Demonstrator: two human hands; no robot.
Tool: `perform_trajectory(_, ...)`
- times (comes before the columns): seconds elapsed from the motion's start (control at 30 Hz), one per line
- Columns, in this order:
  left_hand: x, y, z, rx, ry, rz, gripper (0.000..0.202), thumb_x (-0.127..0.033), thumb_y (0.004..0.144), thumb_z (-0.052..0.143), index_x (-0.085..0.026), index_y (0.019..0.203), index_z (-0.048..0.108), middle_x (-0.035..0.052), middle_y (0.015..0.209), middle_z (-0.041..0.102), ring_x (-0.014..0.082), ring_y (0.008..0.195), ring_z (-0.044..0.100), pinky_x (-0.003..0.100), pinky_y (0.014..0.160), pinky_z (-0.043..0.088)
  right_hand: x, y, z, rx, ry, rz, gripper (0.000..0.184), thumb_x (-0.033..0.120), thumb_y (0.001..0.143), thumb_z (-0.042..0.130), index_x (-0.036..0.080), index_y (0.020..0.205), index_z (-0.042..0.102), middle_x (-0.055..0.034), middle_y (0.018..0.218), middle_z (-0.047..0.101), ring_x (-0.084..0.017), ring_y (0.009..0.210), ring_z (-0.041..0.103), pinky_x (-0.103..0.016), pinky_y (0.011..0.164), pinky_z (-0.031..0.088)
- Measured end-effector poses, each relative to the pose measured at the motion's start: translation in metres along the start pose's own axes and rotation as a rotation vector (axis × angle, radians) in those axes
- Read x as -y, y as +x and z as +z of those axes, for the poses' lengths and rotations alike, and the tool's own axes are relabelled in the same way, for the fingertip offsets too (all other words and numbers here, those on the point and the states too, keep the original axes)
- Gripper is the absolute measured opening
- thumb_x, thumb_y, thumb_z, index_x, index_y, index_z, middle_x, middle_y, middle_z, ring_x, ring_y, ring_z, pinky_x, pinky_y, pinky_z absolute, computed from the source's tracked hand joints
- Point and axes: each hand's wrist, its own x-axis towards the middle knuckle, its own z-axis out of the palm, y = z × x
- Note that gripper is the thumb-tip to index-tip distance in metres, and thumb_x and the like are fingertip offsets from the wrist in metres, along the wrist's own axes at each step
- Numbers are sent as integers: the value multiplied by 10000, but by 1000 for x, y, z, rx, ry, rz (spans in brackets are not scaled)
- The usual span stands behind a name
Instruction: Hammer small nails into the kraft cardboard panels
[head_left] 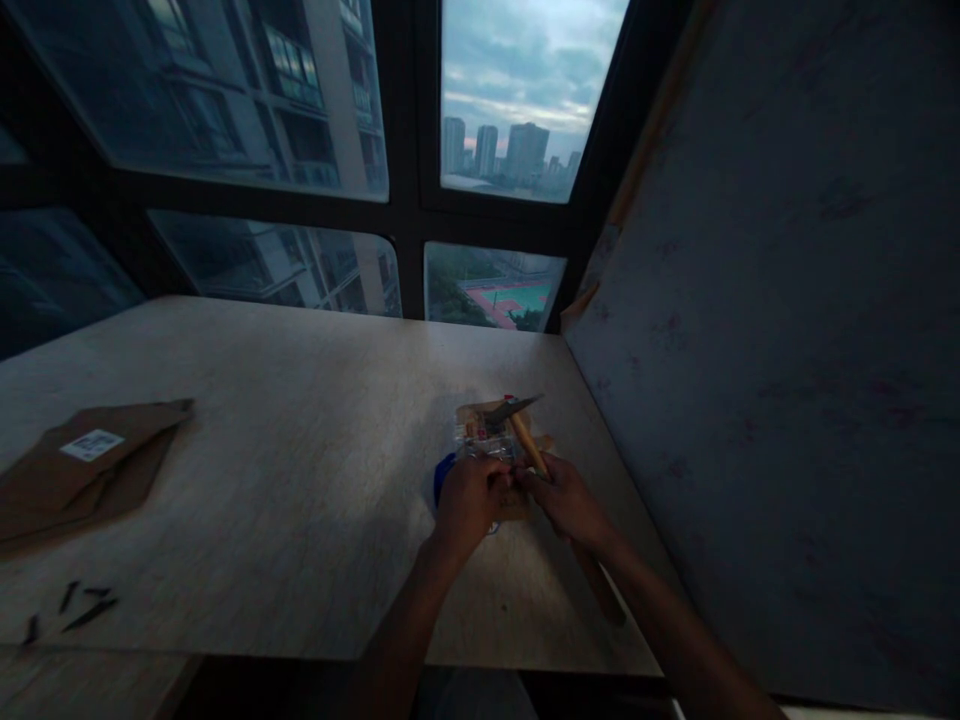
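Note:
A hammer (529,446) with a wooden handle is in my right hand (566,497), whose fingers are wrapped round it. Its dark metal head (513,409) points away from me, and the handle's end runs back under my right forearm. My left hand (474,492) is closed, fingertips pinched close to my right fingers; whatever they hold is too small and dim to make out. Beneath both hands lies a clear plastic and brown packet (472,428), partly covered by them. Something blue (443,477) shows beside my left hand, mostly hidden.
On the pale tabletop (300,480), a brown paper parcel (120,465) with a white label lies at the left. Several small dark pieces (94,608) are scattered near the front left edge. A wall (787,400) borders the right side, and windows (495,120) stand behind.

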Motion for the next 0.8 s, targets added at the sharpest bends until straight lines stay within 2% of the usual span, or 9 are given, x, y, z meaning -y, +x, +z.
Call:
perform_trajectory(0.17, -4, 0, -2, -20, 11, -22, 153, -115, 826, 654, -201, 878, 770, 41, 878, 767, 207, 844, 702, 325, 792, 516, 1, -3, 2, 0, 19, -5, 236, 385, 873, 507, 181, 915, 619, 20, 630, 562, -119, 474, 489, -214, 443, 387)
perform_trajectory(0.3, -4, -1, -2, -24, -4, -22, 151, -118, 828, 654, -203, 877, 767, 40, 879, 764, 204, 844, 700, 320, 789, 514, 0, -5, 2, -11, 34, -49, 221, 375, 853, 522, 180, 882, 621, -16, 741, 620, -161, 645, 572, -250, 576, 450)
perform_trajectory(0.4, -3, -1, -1, -31, -13, -17, 156, -109, 826, 651, -201, 873, 767, 44, 886, 761, 201, 843, 696, 320, 792, 511, -3, -6, 3, -11, 43, -80, 238, 396, 858, 522, 180, 873, 622, -22, 794, 634, -172, 728, 582, -260, 647, 452)
perform_trajectory(0.8, -5, -3, -2, -24, -24, -18, 172, -112, 835, 651, -197, 914, 778, 57, 901, 760, 202, 831, 697, 318, 775, 511, -7, -8, 6, -28, 58, -65, 260, 410, 875, 519, 174, 911, 622, -22, 776, 617, -181, 747, 580, -260, 644, 455)
